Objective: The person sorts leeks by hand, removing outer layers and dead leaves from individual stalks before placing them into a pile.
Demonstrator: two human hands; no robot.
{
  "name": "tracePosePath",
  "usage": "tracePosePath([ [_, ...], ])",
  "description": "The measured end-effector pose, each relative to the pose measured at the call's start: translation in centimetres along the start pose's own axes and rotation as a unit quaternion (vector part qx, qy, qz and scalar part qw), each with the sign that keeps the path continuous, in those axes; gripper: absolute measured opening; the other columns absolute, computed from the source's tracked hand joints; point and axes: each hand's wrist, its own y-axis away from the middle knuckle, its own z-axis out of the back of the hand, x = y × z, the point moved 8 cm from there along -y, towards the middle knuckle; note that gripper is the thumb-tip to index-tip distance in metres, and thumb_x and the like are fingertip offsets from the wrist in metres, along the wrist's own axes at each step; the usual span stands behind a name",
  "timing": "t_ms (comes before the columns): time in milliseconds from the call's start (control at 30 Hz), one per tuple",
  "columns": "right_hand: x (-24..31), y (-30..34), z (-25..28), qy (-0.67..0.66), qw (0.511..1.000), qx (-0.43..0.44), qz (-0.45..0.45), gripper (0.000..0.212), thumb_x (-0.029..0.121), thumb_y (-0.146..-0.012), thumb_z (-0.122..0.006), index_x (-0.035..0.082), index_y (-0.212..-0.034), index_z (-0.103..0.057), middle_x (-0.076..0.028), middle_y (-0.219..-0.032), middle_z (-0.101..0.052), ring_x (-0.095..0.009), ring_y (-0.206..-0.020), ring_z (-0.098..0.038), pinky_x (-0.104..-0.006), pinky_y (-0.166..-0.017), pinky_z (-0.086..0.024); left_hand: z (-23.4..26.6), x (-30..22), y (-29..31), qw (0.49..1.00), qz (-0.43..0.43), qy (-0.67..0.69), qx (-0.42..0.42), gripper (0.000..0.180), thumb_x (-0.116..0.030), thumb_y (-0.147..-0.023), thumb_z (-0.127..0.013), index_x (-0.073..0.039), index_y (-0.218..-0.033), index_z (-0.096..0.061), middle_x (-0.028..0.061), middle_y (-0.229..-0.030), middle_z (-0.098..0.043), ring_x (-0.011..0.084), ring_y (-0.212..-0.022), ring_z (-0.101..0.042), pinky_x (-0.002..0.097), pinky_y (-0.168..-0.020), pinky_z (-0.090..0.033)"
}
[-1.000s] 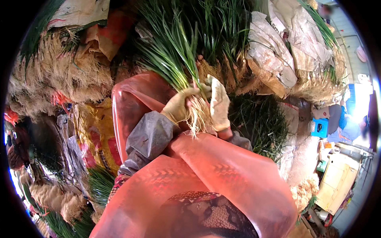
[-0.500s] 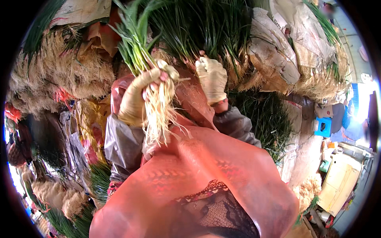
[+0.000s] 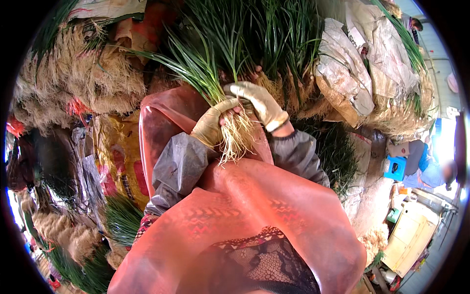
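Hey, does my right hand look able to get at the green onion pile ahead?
Probably yes: the green onion pile lies just beyond your right hand, and the pale sacks sit off to the right, leaving its near side uncovered. Whether that hand already grips a stalk is unclear.

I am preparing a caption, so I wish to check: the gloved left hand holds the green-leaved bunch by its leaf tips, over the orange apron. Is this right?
Not quite: the head view shows the gloved left hand holding the green-leaved bunch near its roots, over the orange apron.
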Motion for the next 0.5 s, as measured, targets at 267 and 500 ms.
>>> tracePosePath([
  [267, 4.7, -3.2, 0.0, 0.637, 0.719, -0.203, 0.189, 0.039, 0.036, -0.092, -0.058, 0.007, -0.066, -0.058, -0.009, -0.061, -0.056, -0.023, -0.058, -0.057, -0.0361, -0.055, -0.046, 0.0, -0.3, 0.7, 0.999, -0.017, 0.031, 0.041, 0.018, -0.02, -0.089, -0.061, -0.003, -0.091, -0.059, -0.0002, -0.072, -0.056, 0.0121, -0.063, -0.058, 0.0234, -0.057, -0.05],
  [500, -1.8, 0.1, 7.9, 0.572, 0.807, -0.074, -0.128, 0.037, 0.026, -0.095, -0.057, 0.007, -0.127, -0.056, -0.011, -0.112, -0.066, -0.016, -0.094, -0.064, -0.0274, -0.074, -0.052, -0.9, -1.8, 2.2, 0.986, -0.11, 0.069, 0.104, 0.022, -0.015, -0.089, -0.06, -0.003, -0.107, -0.057, -0.0018, -0.071, -0.048, 0.0072, -0.057, -0.048, 0.023, -0.068, -0.05],
])
